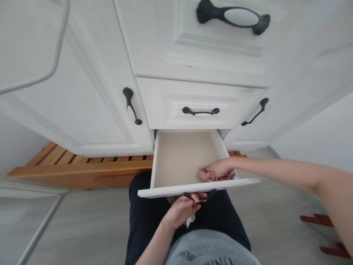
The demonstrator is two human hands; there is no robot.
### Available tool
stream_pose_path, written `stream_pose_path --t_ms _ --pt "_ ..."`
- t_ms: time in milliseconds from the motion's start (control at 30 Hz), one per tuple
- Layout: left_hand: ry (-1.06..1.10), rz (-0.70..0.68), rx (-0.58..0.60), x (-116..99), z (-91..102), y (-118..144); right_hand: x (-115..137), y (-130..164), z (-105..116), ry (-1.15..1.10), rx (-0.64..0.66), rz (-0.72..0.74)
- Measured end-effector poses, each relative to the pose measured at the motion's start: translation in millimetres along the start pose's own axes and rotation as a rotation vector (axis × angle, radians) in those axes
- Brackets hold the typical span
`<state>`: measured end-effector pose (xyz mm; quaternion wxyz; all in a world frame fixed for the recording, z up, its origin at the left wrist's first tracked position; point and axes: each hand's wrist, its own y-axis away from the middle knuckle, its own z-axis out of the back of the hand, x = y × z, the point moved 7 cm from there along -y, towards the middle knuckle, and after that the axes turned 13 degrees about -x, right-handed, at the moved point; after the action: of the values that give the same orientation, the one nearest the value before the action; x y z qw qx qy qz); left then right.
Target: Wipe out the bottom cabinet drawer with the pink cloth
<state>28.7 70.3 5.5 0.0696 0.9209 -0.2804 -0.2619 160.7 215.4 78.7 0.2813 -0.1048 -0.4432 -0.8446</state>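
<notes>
A white drawer point(182, 154) is pulled out in front of me, over my lap. Inside its front right corner, my right hand point(220, 168) presses a crumpled pink-and-red cloth point(206, 176) against the bottom, with fingers closed on it and partly hidden. My left hand point(183, 209) has its fingers hooked round the dark drawer handle point(208, 195) on the outer front panel. Just below the left hand hangs a small silvery, crinkled item point(190, 221); whether the hand holds it I cannot tell.
Above is another closed drawer with a dark handle point(200, 111), and a larger panel with its own handle point(233, 17). Cabinet doors flank the drawers, with handles at left point(131, 106) and right point(256, 112). A slatted wooden bench point(82, 171) runs below. Reddish wooden pieces point(317, 220) lie at right.
</notes>
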Motion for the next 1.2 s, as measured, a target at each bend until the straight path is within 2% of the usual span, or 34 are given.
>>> stream_pose_path --t_ms 67,133,167,300,367,400,500,600,667,733,800,867,933,1033,1133,1200 --pt "0.005 -0.013 -0.013 0 -1.1 1 12 -2 2 -0.138 0.021 -0.046" --pt "0.014 -0.010 -0.022 1 -1.1 1 27 -11 10 -0.282 -0.063 -0.074" --pt "0.020 -0.008 -0.026 2 -0.6 1 37 -18 20 -0.339 -0.164 -0.058" --pt "0.037 -0.009 -0.017 4 1.7 0 80 -56 75 -0.481 -0.744 0.149" --pt "0.032 -0.010 -0.021 4 3.1 1 100 -84 94 -0.606 -0.893 0.246" --pt "0.026 -0.006 -0.028 4 3.8 1 109 -100 100 -0.681 -0.906 0.283" --pt "0.008 0.010 -0.049 4 5.2 2 135 -147 99 -0.854 -0.782 0.348" --pt "0.005 0.021 -0.052 4 6.6 2 148 -164 78 -0.906 -0.678 0.378" --pt "0.013 0.033 -0.039 6 8.2 0 149 -159 54 -0.911 -0.604 0.396" --pt "0.024 0.051 -0.018 7 9.7 -3 152 -144 23 -0.884 -0.448 0.459" --pt "0.031 0.067 0.002 7 10.6 -6 158 -124 -3 -0.837 -0.296 0.597" --pt "0.030 0.076 0.012 7 10.2 -8 164 -103 -14 -0.798 -0.211 0.736" --pt "0.029 0.076 0.008 6 9.1 -7 165 -93 -14 -0.794 -0.105 0.740" --pt "0.024 0.070 -0.016 5 8.3 -4 166 -90 -2 -0.888 0.128 0.586" --pt "0.018 0.072 -0.028 5 9.5 -2 184 -87 15 -1.025 0.289 0.549" --pt "0.014 0.075 -0.027 5 10.5 -2 202 -86 17 -1.068 0.345 0.560"
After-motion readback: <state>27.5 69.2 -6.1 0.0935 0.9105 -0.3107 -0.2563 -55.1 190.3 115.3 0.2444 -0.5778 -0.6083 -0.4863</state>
